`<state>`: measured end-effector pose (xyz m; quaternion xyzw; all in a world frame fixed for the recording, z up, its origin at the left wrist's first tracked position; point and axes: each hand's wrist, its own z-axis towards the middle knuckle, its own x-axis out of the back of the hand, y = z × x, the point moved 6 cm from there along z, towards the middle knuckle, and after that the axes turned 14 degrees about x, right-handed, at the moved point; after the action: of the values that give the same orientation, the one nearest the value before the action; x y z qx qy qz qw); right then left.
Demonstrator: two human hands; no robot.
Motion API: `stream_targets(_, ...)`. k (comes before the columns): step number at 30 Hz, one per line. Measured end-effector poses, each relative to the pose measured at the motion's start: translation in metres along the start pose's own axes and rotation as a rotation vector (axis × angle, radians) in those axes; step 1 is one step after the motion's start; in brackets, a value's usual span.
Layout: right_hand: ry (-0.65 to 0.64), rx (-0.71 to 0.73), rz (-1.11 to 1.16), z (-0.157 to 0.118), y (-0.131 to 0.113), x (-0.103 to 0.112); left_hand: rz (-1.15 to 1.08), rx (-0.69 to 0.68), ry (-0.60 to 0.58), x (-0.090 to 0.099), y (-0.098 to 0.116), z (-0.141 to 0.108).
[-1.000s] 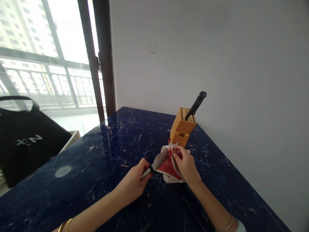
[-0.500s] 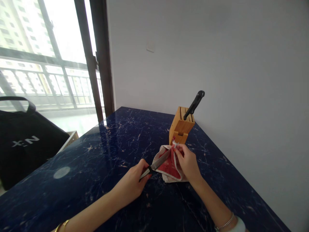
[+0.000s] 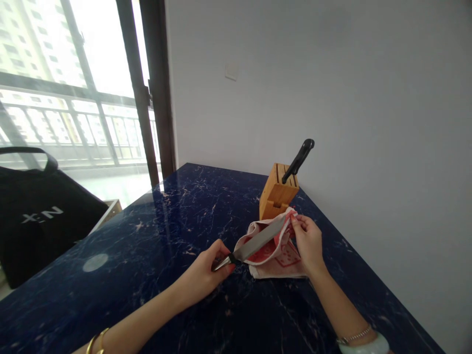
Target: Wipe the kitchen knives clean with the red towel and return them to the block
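My left hand [image 3: 208, 265] is closed round the handle of a kitchen knife [image 3: 260, 242], whose blade points up and to the right. Between finger and thumb, my right hand [image 3: 307, 241] pinches the edge of a red and white cloth [image 3: 285, 260] near the knife's tip. The cloth lies partly under and behind the blade, its lower part resting on the table. Just behind it stands a wooden knife block [image 3: 276, 189], with a black-handled knife [image 3: 299, 158] in one of its slots.
The dark blue marbled table [image 3: 199, 201] stretches to the wall [image 3: 313, 78] behind and at the right. A pale round spot [image 3: 95, 262] marks the left side. Beyond the left edge is a black bag [image 3: 47, 221], near a glass door frame [image 3: 157, 98].
My right hand has moved right with the cloth's edge, opening the cloth away from the blade. More of the blade shows now. My left hand keeps its hold with little shift.
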<state>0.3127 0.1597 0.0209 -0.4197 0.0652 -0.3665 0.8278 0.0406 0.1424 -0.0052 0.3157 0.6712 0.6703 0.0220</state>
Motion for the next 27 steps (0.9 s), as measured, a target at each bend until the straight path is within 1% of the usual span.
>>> stream_targets(2, -0.004, -0.011, 0.010, -0.002, -0.001, -0.002, -0.061, 0.010, 0.008, 0.004, -0.002, 0.003)
stream_targets(5, -0.038, 0.020, 0.022, -0.007, -0.016, -0.009, -0.072, 0.006, 0.106, 0.010, -0.010, 0.008)
stream_targets(6, -0.069, 0.040, 0.034, -0.010, -0.024, -0.014, -0.055, 0.004, 0.134, 0.011, -0.012, 0.009)
stream_targets(8, -0.176, 0.074, 0.065, -0.017, -0.042, -0.026, -0.011, 0.006, 0.160, 0.011, -0.014, 0.010)
stream_targets(10, -0.261, 0.105, 0.070, -0.026, -0.056, -0.036, 0.023, 0.015, 0.153, 0.007, -0.013, 0.009)
stream_targets(13, -0.282, 0.177, -0.012, -0.032, -0.067, -0.040, 0.035, 0.004, 0.103, -0.001, -0.007, 0.003)
stream_targets(17, -0.246, 0.242, -0.164, -0.027, -0.065, -0.033, 0.034, -0.023, 0.042, -0.009, 0.000, -0.003)
stream_targets(19, -0.270, 0.262, -0.201, -0.027, -0.064, -0.033, 0.035, -0.025, 0.044, -0.009, 0.000, -0.003)
stream_targets(22, -0.394, 0.294, -0.201, -0.037, -0.069, -0.047, 0.045, -0.021, 0.064, -0.007, -0.003, -0.001)
stream_targets(25, -0.552, 0.344, -0.160, -0.059, -0.080, -0.068, 0.055, -0.028, 0.090, -0.005, -0.005, 0.001)
stream_targets(27, -0.633, 0.373, -0.137, -0.073, -0.086, -0.078, 0.038, -0.052, 0.091, -0.005, -0.003, 0.001)
